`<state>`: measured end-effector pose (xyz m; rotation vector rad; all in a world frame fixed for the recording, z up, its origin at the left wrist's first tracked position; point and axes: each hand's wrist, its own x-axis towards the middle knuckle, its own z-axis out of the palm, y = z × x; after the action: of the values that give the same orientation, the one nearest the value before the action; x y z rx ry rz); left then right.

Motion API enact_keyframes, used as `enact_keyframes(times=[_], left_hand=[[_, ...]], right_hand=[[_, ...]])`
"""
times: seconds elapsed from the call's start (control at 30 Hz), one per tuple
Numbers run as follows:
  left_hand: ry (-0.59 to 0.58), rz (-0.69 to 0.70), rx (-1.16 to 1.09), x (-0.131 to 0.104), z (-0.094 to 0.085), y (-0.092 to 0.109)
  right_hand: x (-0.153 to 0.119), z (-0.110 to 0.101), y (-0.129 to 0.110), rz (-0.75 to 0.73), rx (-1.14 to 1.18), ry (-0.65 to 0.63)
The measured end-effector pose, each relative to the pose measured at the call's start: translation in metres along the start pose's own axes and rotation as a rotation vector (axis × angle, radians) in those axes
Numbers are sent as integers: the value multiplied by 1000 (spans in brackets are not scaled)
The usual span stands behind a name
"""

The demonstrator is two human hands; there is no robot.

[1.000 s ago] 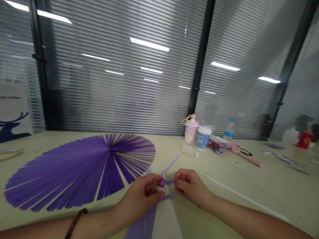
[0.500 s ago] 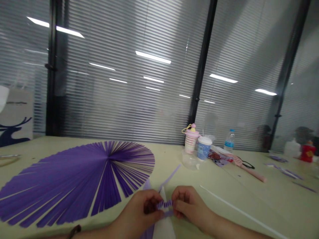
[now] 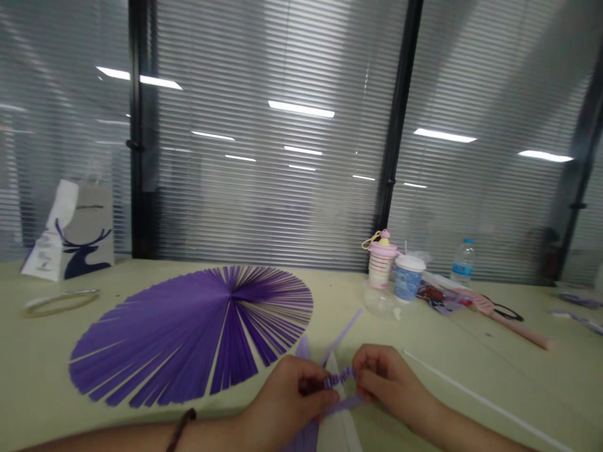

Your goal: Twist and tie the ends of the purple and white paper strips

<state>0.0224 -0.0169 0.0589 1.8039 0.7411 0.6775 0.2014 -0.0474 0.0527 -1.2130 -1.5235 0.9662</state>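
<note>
Between my two hands, close to the table's front, stretches a small purple-and-white pleated strip (image 3: 340, 378). My left hand (image 3: 301, 392) pinches its left end, and my right hand (image 3: 384, 376) pinches the right end, with fingers closed. A loose lilac strip (image 3: 346, 405) runs below it between the fingers. Behind the hands another thin lilac strip (image 3: 346, 333) points up to the right. Under them lie white folded paper (image 3: 336, 433) and purple strips, partly covered by my left hand. A large fan-like disc of purple strips (image 3: 160, 339) lies to the left.
A long white stick (image 3: 471, 395) lies on the table to the right. Farther back stand a pink-lidded cup (image 3: 381, 263), a blue paper cup (image 3: 408, 278) and a water bottle (image 3: 463, 263). A pink-handled brush (image 3: 513, 326) lies near them. A paper bag (image 3: 89, 232) stands at the left.
The view has turned left, so everything sits farther right and the paper bag shows more fully. Both hands still hold the pleated strip, which now tilts up toward the right hand.
</note>
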Motion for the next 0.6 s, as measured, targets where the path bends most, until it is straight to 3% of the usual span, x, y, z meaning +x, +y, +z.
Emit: enact_keyframes(times=[0.6], left_hand=[[-13, 54, -97, -5, -8, -17]], right_hand=[[1, -6, -15, -3, -10, 54]])
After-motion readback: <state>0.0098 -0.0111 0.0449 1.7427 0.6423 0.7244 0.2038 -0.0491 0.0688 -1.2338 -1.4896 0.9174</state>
